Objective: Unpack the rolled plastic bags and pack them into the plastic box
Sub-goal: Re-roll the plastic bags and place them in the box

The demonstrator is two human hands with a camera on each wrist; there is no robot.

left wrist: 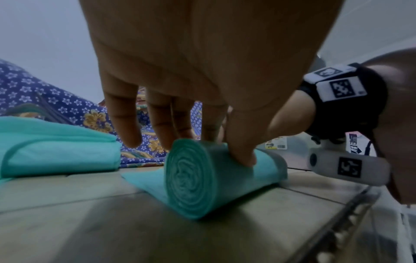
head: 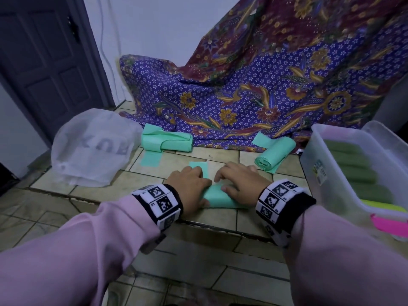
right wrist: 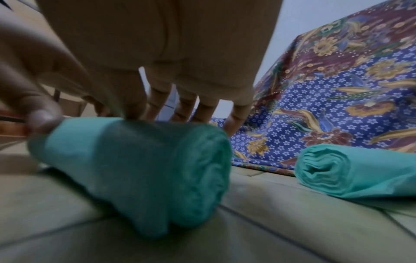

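Leftmost, a white bag (head: 92, 149) sat on the tiled floor (head: 198, 270). Centrally, the left hand (head: 187, 186) and right hand (head: 239, 184) pressed down on a green roll (head: 218, 196), fingers (left wrist: 241, 142) curled over it. Another roll (head: 274, 154) lay just beside the plastic box (head: 313, 155).

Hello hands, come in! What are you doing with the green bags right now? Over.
Left hand and right hand both gripping green roll on tiled floor. Plastic box at right, rolls inside. Nothing blocking.
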